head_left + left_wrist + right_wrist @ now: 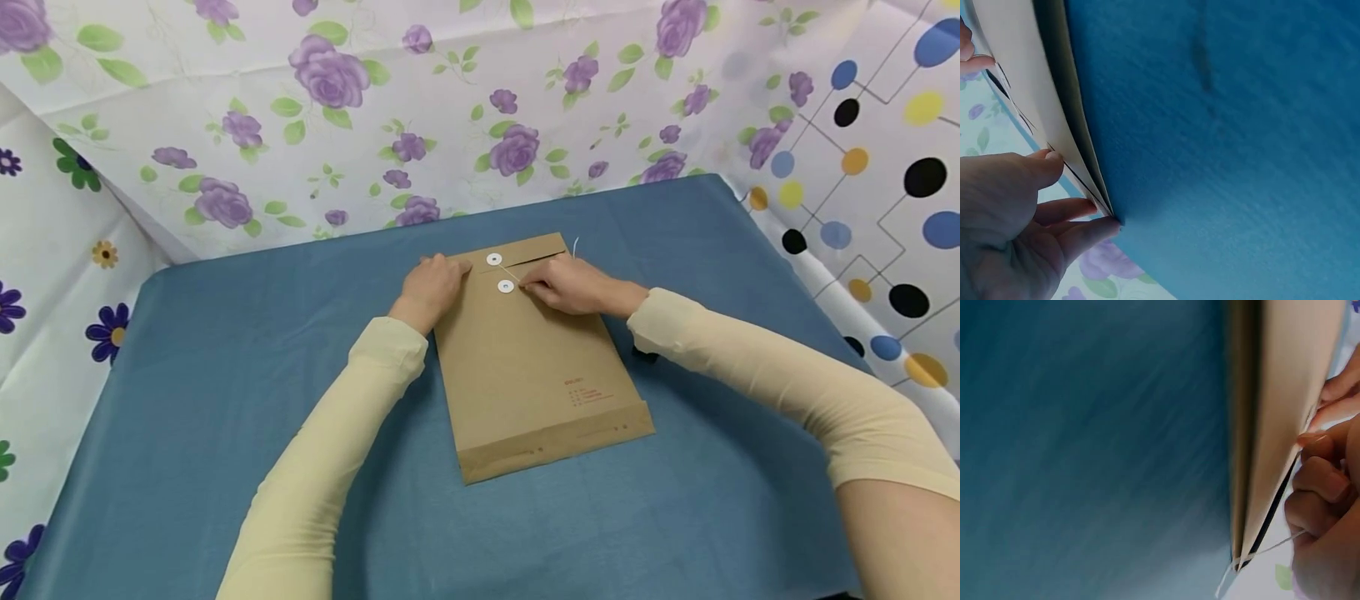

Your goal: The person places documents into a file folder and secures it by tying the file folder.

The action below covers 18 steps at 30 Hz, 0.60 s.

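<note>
Head view: the flat brown paper envelope point(525, 358) lies mid blue tablecloth point(225, 350), long axis running away, flap far. Left hand point(429, 287) presses its far-left corner, fingers flat.

Right-wrist view: right hand point(1329, 506) pinches the thin white string point(1266, 551).

- We see a table point(225, 350) covered edge to edge with a blue cloth point(712, 250), smooth apart from faint creases.
- On the cloth, near the middle and towards the far edge, lies a brown paper envelope point(525, 375), flat and slightly askew, its flap end pointing away from us.
- The envelope bears two white round discs point(506, 286) near the flap and small red print near its closer end.
- Both cream sleeves point(330, 450) rest over the cloth on either side of the envelope.
</note>
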{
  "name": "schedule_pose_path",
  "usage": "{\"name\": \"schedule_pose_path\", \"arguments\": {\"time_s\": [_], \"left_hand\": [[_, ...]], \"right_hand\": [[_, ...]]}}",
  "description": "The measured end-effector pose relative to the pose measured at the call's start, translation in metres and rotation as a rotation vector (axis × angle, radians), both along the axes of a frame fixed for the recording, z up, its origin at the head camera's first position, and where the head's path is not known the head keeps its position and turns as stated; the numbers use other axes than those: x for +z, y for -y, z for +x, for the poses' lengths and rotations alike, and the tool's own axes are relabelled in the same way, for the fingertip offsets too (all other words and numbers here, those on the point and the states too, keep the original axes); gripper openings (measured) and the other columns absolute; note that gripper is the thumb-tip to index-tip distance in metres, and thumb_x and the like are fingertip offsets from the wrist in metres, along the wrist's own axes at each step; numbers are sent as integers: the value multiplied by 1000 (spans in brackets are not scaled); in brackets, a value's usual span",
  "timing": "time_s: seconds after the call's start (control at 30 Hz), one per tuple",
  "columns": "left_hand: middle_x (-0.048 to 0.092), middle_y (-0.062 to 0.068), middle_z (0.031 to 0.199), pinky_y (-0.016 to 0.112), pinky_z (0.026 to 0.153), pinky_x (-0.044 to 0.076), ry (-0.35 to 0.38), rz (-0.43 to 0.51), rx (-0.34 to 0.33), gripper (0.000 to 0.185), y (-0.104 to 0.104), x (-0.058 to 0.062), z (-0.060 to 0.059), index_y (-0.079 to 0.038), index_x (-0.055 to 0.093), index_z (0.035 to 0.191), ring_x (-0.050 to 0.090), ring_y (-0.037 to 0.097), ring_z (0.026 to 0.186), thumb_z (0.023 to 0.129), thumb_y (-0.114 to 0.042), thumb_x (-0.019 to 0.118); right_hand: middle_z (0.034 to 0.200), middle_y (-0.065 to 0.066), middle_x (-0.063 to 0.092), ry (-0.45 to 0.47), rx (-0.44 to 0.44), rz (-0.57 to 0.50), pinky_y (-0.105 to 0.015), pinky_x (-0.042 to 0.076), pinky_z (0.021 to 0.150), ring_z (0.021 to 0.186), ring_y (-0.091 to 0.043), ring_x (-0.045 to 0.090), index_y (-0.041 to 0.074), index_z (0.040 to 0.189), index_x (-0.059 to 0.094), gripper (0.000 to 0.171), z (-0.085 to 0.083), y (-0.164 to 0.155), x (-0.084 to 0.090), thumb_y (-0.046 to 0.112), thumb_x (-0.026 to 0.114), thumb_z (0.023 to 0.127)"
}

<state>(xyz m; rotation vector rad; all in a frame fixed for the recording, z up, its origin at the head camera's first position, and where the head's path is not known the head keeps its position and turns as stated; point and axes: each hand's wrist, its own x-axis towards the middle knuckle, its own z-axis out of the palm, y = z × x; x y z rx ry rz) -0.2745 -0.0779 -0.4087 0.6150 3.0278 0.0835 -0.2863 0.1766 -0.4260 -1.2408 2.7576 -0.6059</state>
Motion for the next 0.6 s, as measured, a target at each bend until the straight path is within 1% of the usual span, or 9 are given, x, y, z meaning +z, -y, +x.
{"name": "schedule_pose_path", "arguments": {"time_s": [0.1, 0.17, 0.23, 0.3, 0.37, 0.4, 0.47, 0.53, 0.6], "left_hand": [[69, 25, 114, 54, 91, 53, 19, 31, -8, 27, 2, 0, 0, -10, 69, 109, 65, 44, 106, 107, 2, 45], [66, 26, 123, 56, 98, 50, 62, 45, -24, 21, 3, 2, 0, -11, 68, 110, 61, 46, 116, 108, -5, 48], [58, 28, 138, 59, 105, 44, 133, 51, -26, 22, 3, 3, 0, -15, 68, 123, 52, 50, 129, 109, -16, 51], [44, 29, 153, 62, 113, 34, 210, 54, -16, 36, 3, 5, 0, -17, 62, 140, 37, 53, 141, 108, -29, 54], [31, 30, 161, 63, 117, 25, 264, 62, 3, 51, 2, 7, 0, -20, 50, 154, 24, 56, 147, 106, -37, 55], [28, 29, 162, 62, 119, 22, 280, 70, 16, 57, 2, 8, 1, -21, 46, 157, 21, 54, 149, 106, -41, 56], [27, 28, 163, 61, 120, 20, 295, 92, 32, 60, 2, 9, 1, -22, 44, 158, 19, 53, 150, 104, -45, 58], [27, 28, 163, 61, 120, 21, 296, 103, 37, 61, 1, 10, 1, -22, 44, 158, 19, 53, 150, 103, -47, 58], [28, 27, 163, 62, 119, 21, 295, 105, 40, 62, 1, 11, 2, -22, 44, 158, 19, 53, 150, 103, -47, 58]], "right_hand": [[115, -14, 75, 82, -20, -44, -36, 48, 74, 82, -18, 66, 2, 121, 75, 26, 4, 8, 1, 9, 58, 104], [116, -16, 74, 120, -28, -62, -36, 48, 76, 86, -19, 67, 1, 122, 75, 26, 7, 12, 1, 7, 58, 104], [116, -17, 74, 139, -42, -77, -36, 48, 77, 88, -19, 67, 0, 122, 75, 26, 10, 15, 0, 6, 58, 103], [116, -17, 74, 154, -68, -88, -35, 47, 75, 82, -19, 65, 0, 122, 75, 26, 12, 16, -1, 6, 59, 103], [109, -15, 76, 180, -102, -105, -33, 47, 70, 74, -17, 64, 1, 123, 75, 26, 15, 16, -2, 7, 60, 102], [102, -14, 77, 199, -119, -116, -32, 46, 67, 69, -16, 62, 1, 122, 75, 26, 16, 17, -1, 7, 60, 103], [88, -11, 76, 232, -137, -135, -31, 44, 62, 61, -16, 58, 0, 123, 74, 26, 18, 17, -1, 8, 60, 103], [76, -5, 72, 260, -149, -158, -30, 44, 61, 60, -14, 58, 0, 122, 74, 26, 20, 18, -1, 8, 60, 103], [69, -2, 69, 274, -156, -176, -30, 44, 62, 60, -14, 57, 0, 121, 75, 25, 21, 19, 0, 8, 60, 103]]}}
